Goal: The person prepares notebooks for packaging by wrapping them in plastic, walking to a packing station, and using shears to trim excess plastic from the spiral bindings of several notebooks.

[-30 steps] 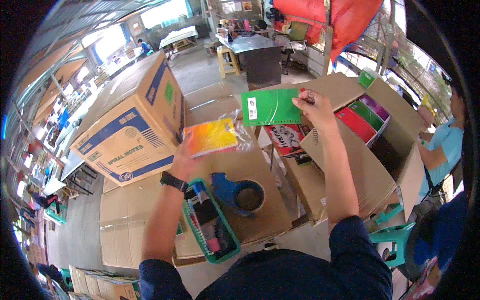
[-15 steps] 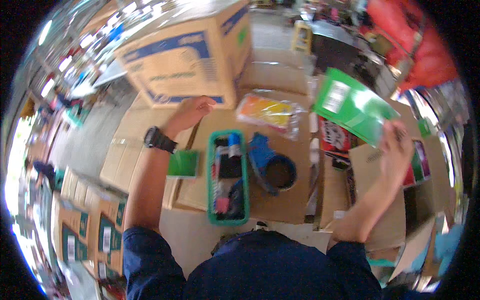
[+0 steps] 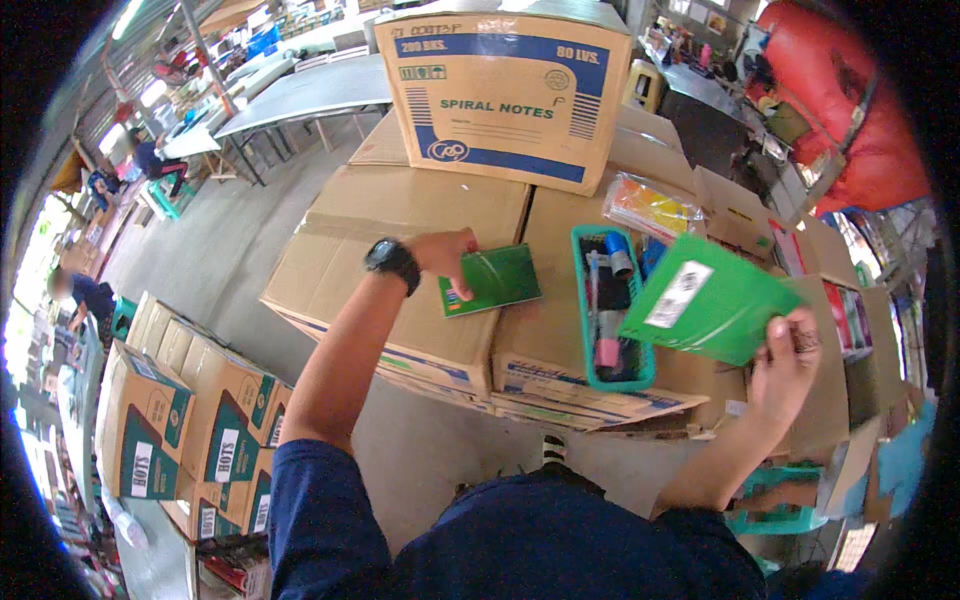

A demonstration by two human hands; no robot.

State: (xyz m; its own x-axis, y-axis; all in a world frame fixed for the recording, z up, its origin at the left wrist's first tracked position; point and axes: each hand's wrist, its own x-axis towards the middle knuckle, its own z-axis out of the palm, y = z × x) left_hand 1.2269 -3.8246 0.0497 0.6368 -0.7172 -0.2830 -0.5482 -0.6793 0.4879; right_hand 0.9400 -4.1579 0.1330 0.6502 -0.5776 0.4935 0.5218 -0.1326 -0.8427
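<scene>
My right hand [image 3: 785, 365] pinches a green booklet [image 3: 715, 300] by its lower right corner, thumb over the cover. The booklet is tilted in the air, with a white barcode label facing up. My left hand [image 3: 445, 258], with a black watch at the wrist, closes over the left end of a smaller green notebook [image 3: 505, 278] on the cartons. A teal plastic basket [image 3: 620, 375] between my hands holds markers, a pink-ended item and dark things. The raised booklet covers part of what lies right of the basket, where a bit of blue shows.
A large closed carton [image 3: 500, 110] stands at the back of the carton surface [image 3: 400, 210]. A clear-wrapped orange-yellow pack [image 3: 655, 205] lies beyond the basket. Open boxes with colored booklets [image 3: 850, 320] are at right. Stacked cartons [image 3: 215, 425] stand lower left; other people sit far left.
My view has swung left. My left hand has come down from the air onto the small green notebook. The right hand still holds the green booklet, now nearer the basket and partly over its side.
</scene>
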